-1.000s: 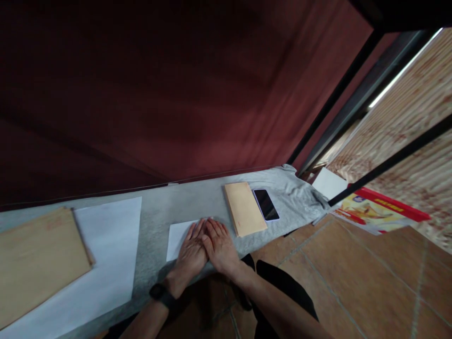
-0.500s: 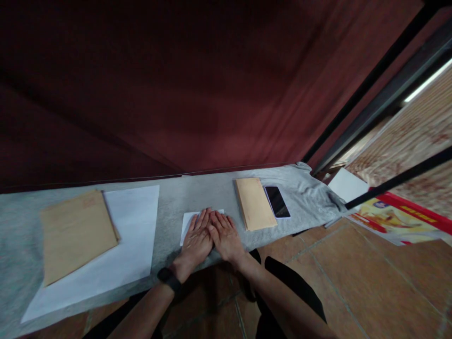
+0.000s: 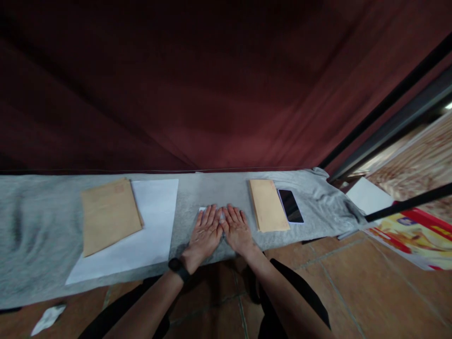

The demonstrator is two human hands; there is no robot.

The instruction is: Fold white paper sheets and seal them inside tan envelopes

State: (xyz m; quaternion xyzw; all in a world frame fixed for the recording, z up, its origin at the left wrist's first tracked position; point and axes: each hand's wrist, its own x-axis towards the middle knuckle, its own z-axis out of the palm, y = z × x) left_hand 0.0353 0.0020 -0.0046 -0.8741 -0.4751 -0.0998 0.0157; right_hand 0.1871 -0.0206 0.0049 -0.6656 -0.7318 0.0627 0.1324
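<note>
A white paper [image 3: 202, 209] lies on the grey cloth [image 3: 212, 190], almost wholly covered by my hands; only small bits of it show. My left hand [image 3: 207, 229] rests flat on it with the fingers stretched out. Beside it, my right hand [image 3: 237, 229] also lies flat, palm down, its thumb close to the left hand. A stack of tan envelopes [image 3: 269, 205] lies just right of my right hand. Farther left, larger brown envelopes [image 3: 109, 216] lie on a big white sheet [image 3: 158, 212].
A phone [image 3: 291, 206] lies right of the tan stack. A dark red curtain [image 3: 197, 94] hangs behind the cloth-covered surface. At the right stand black bars [image 3: 409, 202] and a red and yellow printed box [image 3: 420, 235]. A crumpled white scrap [image 3: 48, 319] lies on the tiled floor [image 3: 356, 278].
My hands have moved apart slightly from their overlapping position, and less of the white paper shows. The camera view has shifted left, bringing the floor scrap into sight.
</note>
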